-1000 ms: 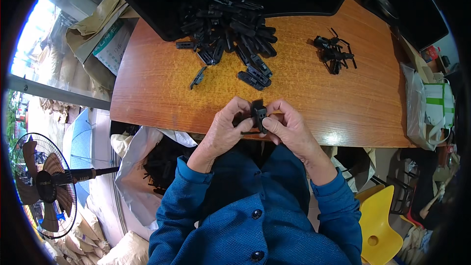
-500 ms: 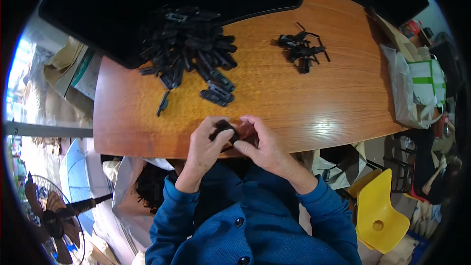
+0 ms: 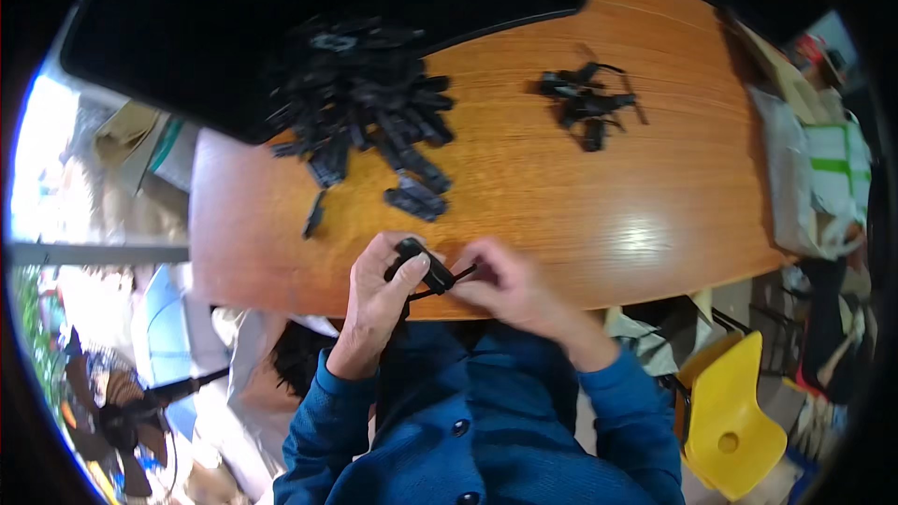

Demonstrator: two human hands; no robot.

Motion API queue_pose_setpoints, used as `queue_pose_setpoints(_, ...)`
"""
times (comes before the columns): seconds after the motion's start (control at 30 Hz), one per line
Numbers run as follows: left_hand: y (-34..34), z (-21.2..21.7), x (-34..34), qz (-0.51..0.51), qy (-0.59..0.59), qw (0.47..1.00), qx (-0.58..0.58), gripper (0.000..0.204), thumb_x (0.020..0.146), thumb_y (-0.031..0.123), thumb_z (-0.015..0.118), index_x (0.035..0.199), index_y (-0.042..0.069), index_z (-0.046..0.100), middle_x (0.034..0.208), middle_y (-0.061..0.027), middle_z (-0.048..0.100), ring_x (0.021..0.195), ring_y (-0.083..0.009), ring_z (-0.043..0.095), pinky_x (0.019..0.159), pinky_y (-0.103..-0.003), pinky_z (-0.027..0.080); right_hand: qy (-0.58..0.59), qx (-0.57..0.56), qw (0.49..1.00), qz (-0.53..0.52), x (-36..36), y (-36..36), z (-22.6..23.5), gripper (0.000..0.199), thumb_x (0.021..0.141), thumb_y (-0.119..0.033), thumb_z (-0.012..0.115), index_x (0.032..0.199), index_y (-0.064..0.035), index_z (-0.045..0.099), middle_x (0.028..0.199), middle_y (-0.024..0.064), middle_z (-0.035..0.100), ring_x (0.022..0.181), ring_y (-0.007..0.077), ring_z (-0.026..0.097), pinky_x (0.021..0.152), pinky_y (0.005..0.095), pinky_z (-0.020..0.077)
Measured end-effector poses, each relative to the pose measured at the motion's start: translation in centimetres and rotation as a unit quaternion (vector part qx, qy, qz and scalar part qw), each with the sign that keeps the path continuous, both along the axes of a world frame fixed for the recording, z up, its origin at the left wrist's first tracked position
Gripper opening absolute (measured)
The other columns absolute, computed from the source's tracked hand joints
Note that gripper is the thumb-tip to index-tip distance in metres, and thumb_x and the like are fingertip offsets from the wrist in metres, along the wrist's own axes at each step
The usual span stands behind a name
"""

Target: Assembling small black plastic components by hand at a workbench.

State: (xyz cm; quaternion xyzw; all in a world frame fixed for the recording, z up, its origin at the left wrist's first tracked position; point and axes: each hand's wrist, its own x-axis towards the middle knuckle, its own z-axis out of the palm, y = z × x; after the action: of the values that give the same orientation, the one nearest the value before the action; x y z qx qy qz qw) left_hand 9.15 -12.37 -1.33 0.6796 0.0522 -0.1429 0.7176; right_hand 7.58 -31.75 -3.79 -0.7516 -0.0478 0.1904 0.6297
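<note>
My left hand is closed around a black plastic piece with thin arms, thumb pressed on its top. Thin black rods jut from the piece, one toward my right hand and one down toward my lap. My right hand is blurred by motion, its thumb and fingers pinched around the end of the rod on that side. Both hands are at the near edge of the wooden table. Beyond them on the left lies a heap of similar black pieces. One loose piece rests nearer to me.
Several spread-armed black pieces lie together at the right. A large dark panel covers the far left. Bags stand by the right edge. A yellow chair is at lower right, a fan at lower left.
My right hand has moved slightly right and blurred. The black piece, mostly covered by my fingers before, now shows more, with its rods visible. The whole view has shifted a little.
</note>
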Motion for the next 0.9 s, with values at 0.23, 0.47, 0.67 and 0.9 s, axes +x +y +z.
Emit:
queue_pose_setpoints(0.23,14.4,-0.6,1.7,0.021,-0.028,0.908,0.418,0.023,0.081,0.01,0.064,0.099,0.002,0.053,0.072,-0.0111,0.062,0.065,-0.0156,0.062,0.058,-0.028,0.047,-0.327,-0.547,0.766,-0.085,6.4,-12.5,1.6,0.036,0.082,0.002,0.054,0.117,-0.0068,0.054,0.106,0.0168,0.054,0.095,0.0338,0.054,0.078,0.0418,0.0466)
queue_pose_setpoints(0.47,15.7,-0.7,4.2,-0.043,-0.175,0.735,0.654,0.032,0.08,0.024,0.065,0.104,0.007,0.055,0.091,-0.0144,0.061,0.087,-0.034,0.06,0.078,-0.043,0.046,-0.435,-0.573,0.695,0.0,9.3,-15.0,-0.6,0.034,0.079,0.006,0.055,0.112,-0.0051,0.057,0.098,0.0164,0.054,0.094,0.032,0.054,0.077,0.0417,0.0467)
queue_pose_setpoints(0.67,12.4,-1.3,5.7,-0.037,-0.281,0.763,0.581,0.026,0.08,0.022,0.064,0.097,0.004,0.059,0.099,-0.0156,0.058,0.1,-0.0343,0.053,0.083,-0.042,0.043,-0.415,-0.498,0.761,-0.005,8.3,-12.2,1.6,0.028,0.081,0.004,0.056,0.108,-0.0007,0.057,0.097,0.015,0.054,0.089,0.0283,0.055,0.076,0.038,0.0477)
queue_pose_setpoints(0.9,10.3,-2.0,6.3,-0.014,-0.066,0.899,0.433,0.015,0.085,0.015,0.065,0.086,0.003,0.057,0.089,-0.0117,0.065,0.076,-0.0234,0.064,0.065,-0.033,0.05,-0.165,-0.065,0.954,-0.24,7.7,-9.0,1.8,0.02,0.091,-0.009,0.055,0.111,-0.0061,0.058,0.099,0.0005,0.061,0.085,0.011,0.051,0.076,0.0249,0.0412)
